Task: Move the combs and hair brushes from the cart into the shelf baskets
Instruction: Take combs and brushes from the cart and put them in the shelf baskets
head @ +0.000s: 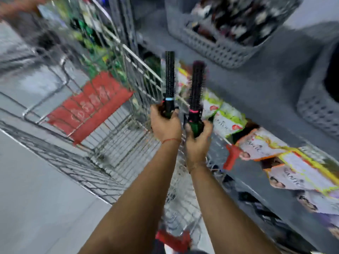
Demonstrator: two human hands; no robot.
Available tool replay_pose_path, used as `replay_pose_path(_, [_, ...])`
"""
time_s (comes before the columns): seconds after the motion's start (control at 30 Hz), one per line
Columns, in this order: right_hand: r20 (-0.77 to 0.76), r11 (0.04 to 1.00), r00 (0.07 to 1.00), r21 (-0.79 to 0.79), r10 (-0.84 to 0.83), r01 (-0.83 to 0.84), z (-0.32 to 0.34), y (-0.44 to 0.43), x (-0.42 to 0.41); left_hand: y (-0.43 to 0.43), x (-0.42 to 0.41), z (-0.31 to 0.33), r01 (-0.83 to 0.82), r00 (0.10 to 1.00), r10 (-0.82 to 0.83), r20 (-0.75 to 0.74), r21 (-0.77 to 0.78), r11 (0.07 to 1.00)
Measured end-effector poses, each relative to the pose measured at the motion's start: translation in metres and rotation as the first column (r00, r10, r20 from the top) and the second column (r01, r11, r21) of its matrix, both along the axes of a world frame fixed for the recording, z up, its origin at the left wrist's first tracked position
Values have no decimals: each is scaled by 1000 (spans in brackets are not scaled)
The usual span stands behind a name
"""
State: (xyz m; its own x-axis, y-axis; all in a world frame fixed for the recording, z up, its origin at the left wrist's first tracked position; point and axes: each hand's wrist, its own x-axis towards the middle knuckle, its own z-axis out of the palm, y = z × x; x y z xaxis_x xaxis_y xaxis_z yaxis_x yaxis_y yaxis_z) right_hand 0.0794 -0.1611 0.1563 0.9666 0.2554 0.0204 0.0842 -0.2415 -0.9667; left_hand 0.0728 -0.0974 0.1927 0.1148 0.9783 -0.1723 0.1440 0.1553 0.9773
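Head view, heavily blurred by motion, so no brand or label can be read with confidence: the boxes (286, 162) along the lower shelf at right carry printed faces and slanted lettering, too smeared to spell out, and the red flap (88, 105) on the cart's child seat shows pale markings that cannot be read either.

The left hand (166, 123) is closed around the handle of a round hair brush with a blue band (169, 77), held upright with its black bristled barrel pointing away from the person. Just to its right, the right hand (198, 139) is wrapped around the handle of a second round hair brush with a pink band (197, 85), also upright and leaning slightly right. The two hands sit side by side, close but apart, and the two brushes do not touch.

Both brushes are raised above the wire shopping cart (113, 140), which fills the left and centre of the scene (its red push handle (172, 239) shows near the bottom edge). The grey shelf (256, 85) runs along the right. On it, farther away, stands a grey woven-pattern basket (216, 43) filled with dark items too blurred to identify, and a second grey basket (319, 110) sits at the right edge. Green and white packets (225, 118) lie just beyond the right hand.
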Motion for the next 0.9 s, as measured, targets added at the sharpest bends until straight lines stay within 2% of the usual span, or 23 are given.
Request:
replay_pose_path(0.1, [209,958,959,254,-191,135,82,-28,35,-40,37,68,86,979,-122,162,211,974])
replay_pose_path(0.17, [261,899,914,392,-312,194,129,-56,60,-71,61,109,145,947,-221,232,304,941])
replay_pose_path(0.23, [274,827,848,484,-453,285,163,-98,92,-104,90,143,287,903,-366,223,319,903])
replay_pose_path(0.3, [234,773,797,498,-556,393,188,-144,124,-135,124,165,479,832,-533,154,283,831])
replay_pose_path(0.37, [144,745,772,419,-619,519,205,-187,159,-163,155,180,632,745,-664,63,253,733])
replay_pose_path(0.43, [79,757,774,289,-629,586,210,-217,190,-183,178,187,739,658,-753,-3,198,644])
replay_pose_path(0.53, [-33,851,858,120,-512,512,200,-244,218,-204,204,181,833,552,-823,-135,74,548])
replay_pose_path(0.6, [-97,890,885,-54,-455,452,182,-252,222,-207,217,162,848,522,-821,-232,35,529])
replay_pose_path(0.67, [-162,897,884,-131,-438,421,168,-255,221,-206,223,141,846,505,-788,-351,19,534])
replay_pose_path(0.77, [-154,882,879,-230,-451,413,159,-257,224,-202,226,122,824,525,-730,-437,47,564])
replay_pose_path(0.9, [-71,852,883,-309,-464,423,159,-258,221,-200,228,117,852,475,-722,-504,59,520])
